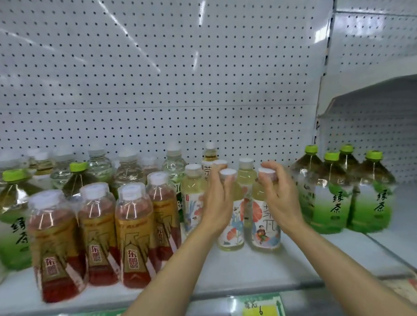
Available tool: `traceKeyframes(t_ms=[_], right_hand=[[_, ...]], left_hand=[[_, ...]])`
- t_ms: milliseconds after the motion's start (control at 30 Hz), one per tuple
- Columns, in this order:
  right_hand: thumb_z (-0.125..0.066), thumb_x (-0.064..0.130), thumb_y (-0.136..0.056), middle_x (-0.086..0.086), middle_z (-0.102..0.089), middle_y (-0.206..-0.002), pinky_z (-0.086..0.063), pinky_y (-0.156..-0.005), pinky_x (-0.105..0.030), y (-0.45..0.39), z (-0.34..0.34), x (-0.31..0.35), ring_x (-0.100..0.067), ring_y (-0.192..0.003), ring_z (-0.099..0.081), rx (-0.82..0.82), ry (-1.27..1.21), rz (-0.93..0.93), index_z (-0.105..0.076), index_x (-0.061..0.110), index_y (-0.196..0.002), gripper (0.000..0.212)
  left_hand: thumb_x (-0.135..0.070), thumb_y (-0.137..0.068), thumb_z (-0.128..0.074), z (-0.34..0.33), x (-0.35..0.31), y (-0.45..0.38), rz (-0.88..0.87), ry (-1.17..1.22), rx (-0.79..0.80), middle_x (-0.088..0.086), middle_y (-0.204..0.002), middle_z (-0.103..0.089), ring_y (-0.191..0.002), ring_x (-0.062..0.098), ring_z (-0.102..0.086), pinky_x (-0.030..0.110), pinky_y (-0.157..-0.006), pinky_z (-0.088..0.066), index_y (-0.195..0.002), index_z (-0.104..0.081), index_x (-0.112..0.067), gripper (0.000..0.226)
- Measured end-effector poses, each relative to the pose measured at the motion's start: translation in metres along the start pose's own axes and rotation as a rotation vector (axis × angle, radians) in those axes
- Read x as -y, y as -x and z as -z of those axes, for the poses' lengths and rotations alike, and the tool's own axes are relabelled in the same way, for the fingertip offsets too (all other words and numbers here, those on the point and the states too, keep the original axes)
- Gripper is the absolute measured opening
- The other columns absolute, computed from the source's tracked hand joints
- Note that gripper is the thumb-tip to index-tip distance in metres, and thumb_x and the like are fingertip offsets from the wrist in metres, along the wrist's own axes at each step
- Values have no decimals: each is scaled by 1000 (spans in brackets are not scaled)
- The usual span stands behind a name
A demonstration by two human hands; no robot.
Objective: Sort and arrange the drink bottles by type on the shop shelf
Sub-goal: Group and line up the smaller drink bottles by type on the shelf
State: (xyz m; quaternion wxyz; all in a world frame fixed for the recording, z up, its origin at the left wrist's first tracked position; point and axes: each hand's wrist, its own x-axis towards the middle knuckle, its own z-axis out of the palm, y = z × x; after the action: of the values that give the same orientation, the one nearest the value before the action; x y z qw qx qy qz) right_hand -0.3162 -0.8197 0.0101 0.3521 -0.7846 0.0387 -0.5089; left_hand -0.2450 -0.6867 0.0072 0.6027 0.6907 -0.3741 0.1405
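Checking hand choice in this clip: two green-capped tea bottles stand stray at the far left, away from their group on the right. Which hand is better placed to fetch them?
Probably the left hand: it is nearer the stray green-capped bottles, though the red drink bottles stand between. The right hand grips the floral bottle's white cap, beside the main green tea group.

This is a shop, seen at one bay of retail shelving. A white metal shelf [256, 267] backed by a perforated pegboard panel [147, 67] carries many sealed drink bottles grouped by label: red-amber bottles [133, 236] at the front left, green-capped tea bottles [370, 194] on the right, pale floral-label bottles [266, 218] in the middle and clear bottles [127, 172] behind. A green-and-yellow price tag [262, 311] with handwritten figures sits in the strip along the shelf's front edge, and a second shelving bay [390, 79] adjoins on the right.
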Motion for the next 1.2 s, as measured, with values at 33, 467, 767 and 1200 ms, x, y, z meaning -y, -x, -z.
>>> traceKeyframes(t_ms=[33,467,767,1200], right_hand=[[-46,45,-99,4,-59,-117,-51,-89,-48,-1,-2,-3,-19,-102,-63,1,-1,2,-52,28,-121,29],[-42,38,-99,2,-50,-110,-38,-72,-18,-8,-6,-20,-10,-83,-52,14,149,165,-56,12,-119,36],[-38,39,-95,5,-48,-108,-32,-73,-9,-8,-3,-19,-9,-85,-51,29,203,220,-57,10,-118,42],[-39,41,-96,7,-52,-105,-40,-70,-5,-11,-1,-25,3,-84,-50,59,154,247,-55,15,-114,36]], left_hand=[[-39,-106,-33,-2,2,-2,-18,-41,19,-8,-122,-49,-115,7,-49,29,-100,-44,-136,-40,-19,36],[-42,-98,-55,30,-18,-8,-327,-739,154,3,-138,-50,-129,19,-40,31,-105,-38,-141,-53,-15,51],[-20,-103,-51,52,-51,-140,-219,-1148,159,8,-118,-61,-111,29,-55,36,-78,-46,-118,-67,-9,25],[-31,-95,-66,24,-9,-214,327,-1154,650,11,-98,-76,-77,23,-71,34,-84,-59,-96,-64,-5,26]])
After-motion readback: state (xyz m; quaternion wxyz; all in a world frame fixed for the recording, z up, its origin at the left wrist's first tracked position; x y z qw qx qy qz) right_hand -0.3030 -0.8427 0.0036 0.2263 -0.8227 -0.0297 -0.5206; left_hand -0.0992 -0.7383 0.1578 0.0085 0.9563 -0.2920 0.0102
